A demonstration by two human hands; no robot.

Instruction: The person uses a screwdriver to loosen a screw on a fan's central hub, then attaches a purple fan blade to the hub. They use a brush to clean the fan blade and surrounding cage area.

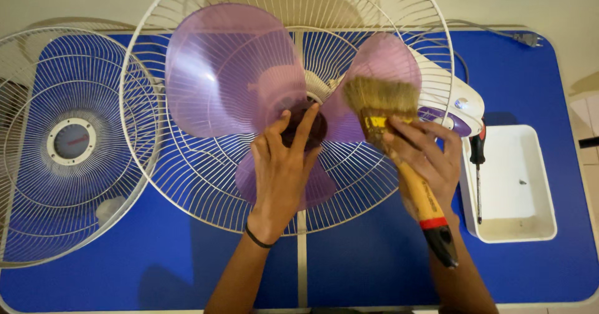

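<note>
**benchguy:** so what's laid out there, biggest first?

**fanfixer:** blue table [156, 264] under everything. On it the fan's rear wire guard [187, 183], dish-up, with the white motor body [458, 102] poking out on the right. The loose front grille [68, 142] lies off to the left, overlapping the guard's rim. Then the translucent purple blade [231, 70], sitting on the hub in the middle of the guard. White tray [518, 226] at far right, a screwdriver [478, 164] leaning along its left edge

**benchguy:** and the hands?

**fanfixer:** left hand [281, 176] is spread flat, fingertips on the dark centre cap [306, 127], not gripping anything. Right hand [430, 158] is wrapped around a paintbrush [399, 145], bristles touching the right-hand blade lobe

**benchguy:** is that blade sturdy?

**fanfixer:** doubt it. Looks like thin, light plastic, probably flexes at the tips and could crack if bent. The hub is the safest place to hold it, which is where the person is steadying it. The guard wires look springy too
</note>
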